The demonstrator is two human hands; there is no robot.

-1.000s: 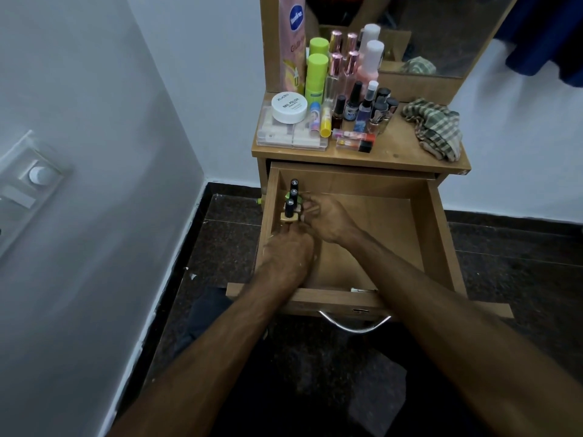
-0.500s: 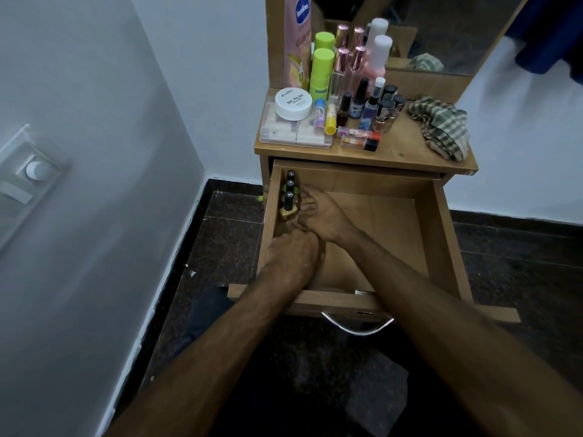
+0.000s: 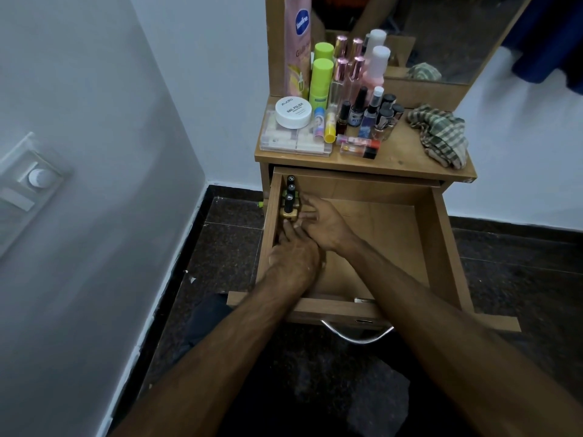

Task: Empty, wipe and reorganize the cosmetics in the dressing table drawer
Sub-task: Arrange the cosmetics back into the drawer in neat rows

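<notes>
The wooden drawer [image 3: 441, 247] is pulled out, its floor mostly bare. A row of black-capped nail polish bottles [image 3: 290, 192] stands against its left wall, the nearest one gold [image 3: 288, 213]. My right hand [image 3: 325, 223] reaches across from the right, its straight fingers touching the row's right side. My left hand [image 3: 293, 255] lies just in front, fingertips stretched out against the gold bottle's near side. Several other cosmetics [image 3: 362, 111] stand on the tabletop [image 3: 400, 159] above.
A checked cloth [image 3: 440, 134] lies crumpled at the tabletop's right. A white jar [image 3: 292, 112] sits on a clear case [image 3: 295, 141] at its left, before a pink tube [image 3: 298, 45] and green cans [image 3: 321, 78]. The wall is close on the left; dark floor surrounds the table.
Both hands stay at the bottle row by the drawer's left wall. The left hand's fingers have edged forward to the gold bottle. The view has shifted slightly.
</notes>
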